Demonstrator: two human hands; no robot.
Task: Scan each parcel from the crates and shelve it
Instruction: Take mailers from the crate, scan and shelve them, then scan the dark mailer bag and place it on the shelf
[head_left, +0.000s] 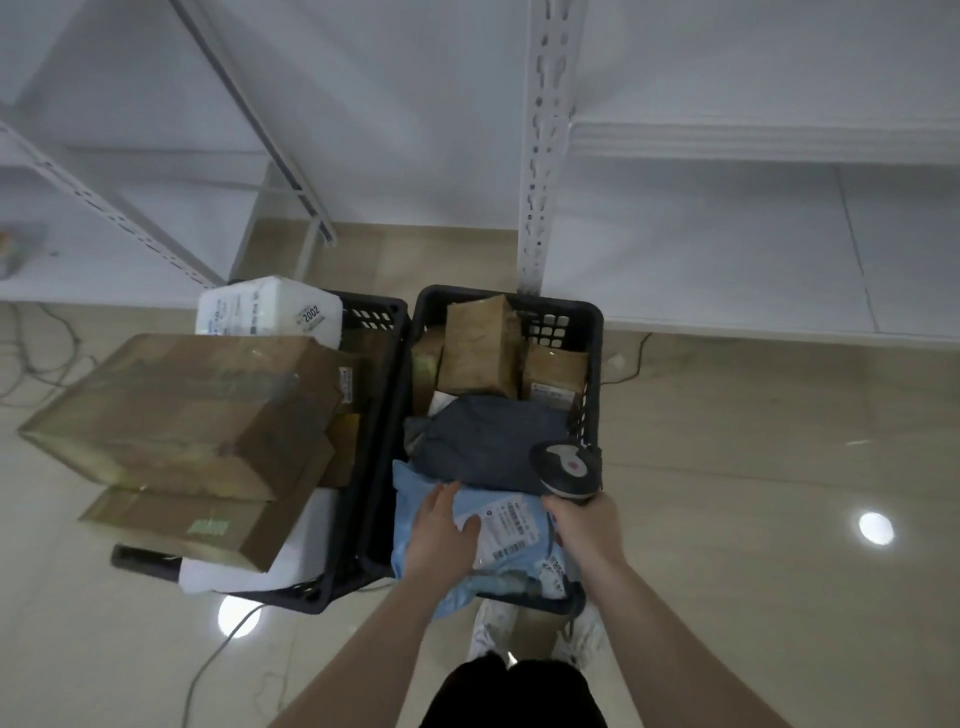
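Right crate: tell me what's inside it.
The right crate holds brown cardboard boxes at the far end, a dark grey mailer bag, and a light blue mailer bag under the left hand. Anything beneath them is covered.

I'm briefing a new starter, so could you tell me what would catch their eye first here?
Two dark crates sit side by side on the floor; the left crate is piled with big cardboard boxes. In the right crate, the left hand rests on a light blue parcel while the right hand holds a scanner above it.
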